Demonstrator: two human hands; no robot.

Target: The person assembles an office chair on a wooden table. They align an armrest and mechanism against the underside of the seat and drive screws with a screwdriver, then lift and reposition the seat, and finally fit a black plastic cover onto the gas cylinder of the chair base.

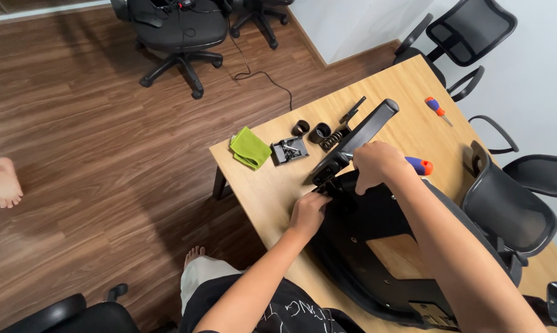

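Observation:
A black office-chair seat base (377, 246) lies upside down on the wooden table (408, 80). A black armrest (358, 139) sticks out from its near-left corner. My right hand (377, 165) is closed around a screwdriver with a blue and orange handle (419, 165), its tip down at the armrest joint. My left hand (308, 213) pinches the bracket where the armrest meets the seat base. The screw itself is hidden under my fingers.
On the table lie a green cloth (250, 148), a small metal mechanism plate (289, 150), two black cylinders (310, 131), a spring (332, 139), a black tool (352, 110) and a second orange-handled screwdriver (437, 110). Office chairs (180, 28) stand around. Another person's bare foot (6, 182) shows at left.

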